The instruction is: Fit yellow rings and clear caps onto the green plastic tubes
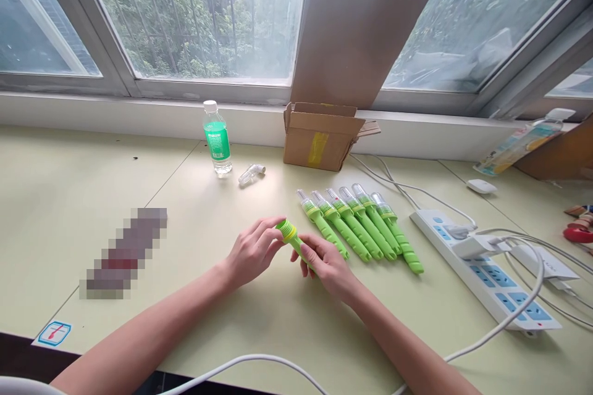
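A green plastic stick [288, 232] with a threaded end and yellow rings is held over the table, its threaded end bare. My left hand [252, 250] pinches that upper end between thumb and fingers. Around the lower body of the same stick, my right hand [327, 265] is closed, hiding much of it. To the right lie several similar green sticks [361, 225] in a slanting row, each with a clear domed cap. Beyond my left hand, small clear plastic caps [251, 174] lie close together on the table.
A water bottle [217, 139] and an open cardboard box [319, 139] stand near the window. At the right is a white power strip [484, 274] with plugs and cables; another bottle [525, 142] leans behind it. A white cable [259, 358] crosses the front edge.
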